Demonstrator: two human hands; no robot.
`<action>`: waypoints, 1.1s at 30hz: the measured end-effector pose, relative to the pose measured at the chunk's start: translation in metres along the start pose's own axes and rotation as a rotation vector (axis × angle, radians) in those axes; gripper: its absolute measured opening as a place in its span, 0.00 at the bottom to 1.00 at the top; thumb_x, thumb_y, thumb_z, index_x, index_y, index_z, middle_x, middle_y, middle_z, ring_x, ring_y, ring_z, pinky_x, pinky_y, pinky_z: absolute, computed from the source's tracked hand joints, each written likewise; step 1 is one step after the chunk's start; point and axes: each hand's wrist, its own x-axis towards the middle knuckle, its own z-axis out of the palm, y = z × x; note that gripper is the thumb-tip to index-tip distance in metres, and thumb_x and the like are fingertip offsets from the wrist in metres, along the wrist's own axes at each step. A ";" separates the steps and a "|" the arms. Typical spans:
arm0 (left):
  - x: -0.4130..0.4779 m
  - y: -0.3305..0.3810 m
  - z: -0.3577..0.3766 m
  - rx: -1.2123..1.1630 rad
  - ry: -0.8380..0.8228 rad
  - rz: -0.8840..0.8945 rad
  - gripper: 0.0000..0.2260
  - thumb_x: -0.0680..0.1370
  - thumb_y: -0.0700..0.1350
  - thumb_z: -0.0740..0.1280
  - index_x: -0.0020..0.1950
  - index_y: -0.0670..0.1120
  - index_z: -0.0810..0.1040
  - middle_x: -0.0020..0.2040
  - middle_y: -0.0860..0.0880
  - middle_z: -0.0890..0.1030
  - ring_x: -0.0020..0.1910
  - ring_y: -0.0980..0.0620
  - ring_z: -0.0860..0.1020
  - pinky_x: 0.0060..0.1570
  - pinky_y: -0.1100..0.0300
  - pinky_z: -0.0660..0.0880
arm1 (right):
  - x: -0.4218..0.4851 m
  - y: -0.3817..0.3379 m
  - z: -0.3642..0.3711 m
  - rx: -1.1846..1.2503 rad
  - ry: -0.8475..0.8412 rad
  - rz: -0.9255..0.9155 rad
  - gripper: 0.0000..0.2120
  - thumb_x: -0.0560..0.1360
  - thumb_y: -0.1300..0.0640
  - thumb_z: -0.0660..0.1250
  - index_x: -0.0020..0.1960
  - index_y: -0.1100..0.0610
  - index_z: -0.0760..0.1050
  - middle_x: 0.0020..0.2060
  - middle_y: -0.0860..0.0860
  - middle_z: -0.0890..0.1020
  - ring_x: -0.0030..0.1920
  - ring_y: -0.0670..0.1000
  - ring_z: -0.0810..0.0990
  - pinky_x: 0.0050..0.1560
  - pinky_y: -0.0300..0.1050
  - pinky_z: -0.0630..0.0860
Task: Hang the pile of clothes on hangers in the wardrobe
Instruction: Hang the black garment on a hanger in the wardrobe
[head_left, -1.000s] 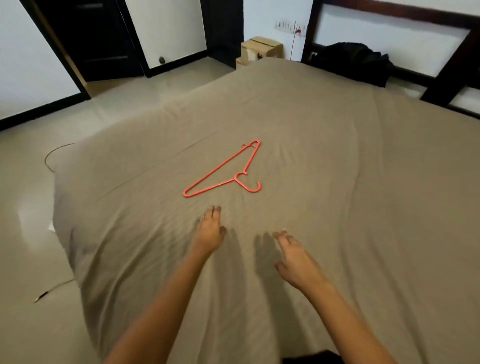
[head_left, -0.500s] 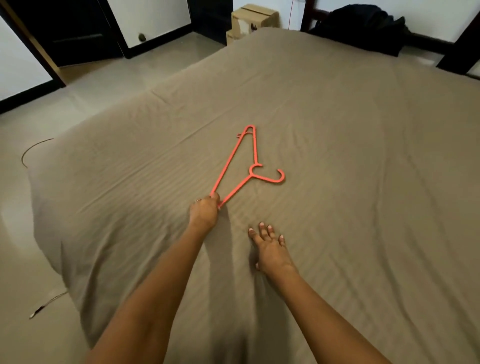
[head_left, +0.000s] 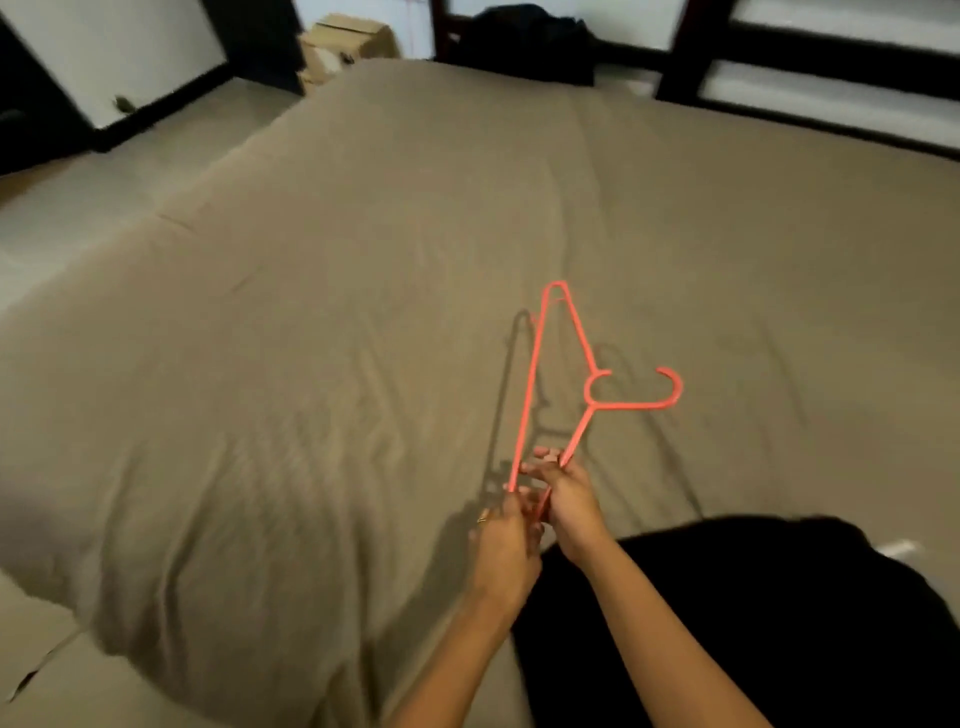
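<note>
Here's the big taupe bed (head_left: 311, 322) filling the view, sheet rumpled. At its near edge, right of the arms, there's a broad patch of black fabric (head_left: 779, 613); whether it's a garment from the pile or the person's own clothing, I can't tell. A second dark heap (head_left: 524, 41) sits blurred at the far edge.

Now the hanger (head_left: 529, 400): thin orange plastic, lifted off the sheet near the near edge, shadow just to its left, hook aimed at the right edge.

Both hands are on one shoulder tip. The left grip (head_left: 501, 540) is curled round the very end, and the right grip (head_left: 571, 501) pinches the sloping arm just beyond it.

I'd call the hanger light, stiff with a little spring, and smooth. Held by one tip it will likely swing and twist. The neck under the hook looks the steadier hold for threading soft, floppy cloth.
</note>
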 end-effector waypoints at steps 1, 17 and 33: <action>-0.017 0.024 0.023 0.007 -0.038 0.030 0.20 0.71 0.44 0.55 0.59 0.42 0.74 0.50 0.44 0.81 0.51 0.43 0.78 0.52 0.49 0.74 | -0.017 -0.007 -0.034 0.022 0.062 -0.030 0.06 0.82 0.63 0.52 0.52 0.56 0.67 0.41 0.58 0.79 0.28 0.51 0.82 0.28 0.40 0.76; -0.176 0.239 0.313 0.653 -0.477 0.307 0.34 0.69 0.59 0.70 0.68 0.46 0.62 0.65 0.45 0.65 0.62 0.44 0.68 0.60 0.51 0.68 | -0.248 -0.035 -0.514 -0.148 0.548 -0.127 0.09 0.82 0.60 0.54 0.51 0.51 0.72 0.41 0.55 0.78 0.40 0.54 0.77 0.39 0.48 0.73; -0.162 0.241 0.281 -0.147 -0.112 -0.087 0.13 0.81 0.41 0.56 0.63 0.36 0.69 0.51 0.40 0.78 0.46 0.47 0.76 0.44 0.58 0.70 | -0.248 -0.003 -0.518 -0.167 0.514 -0.101 0.11 0.80 0.63 0.56 0.49 0.50 0.75 0.41 0.55 0.80 0.39 0.51 0.76 0.41 0.46 0.73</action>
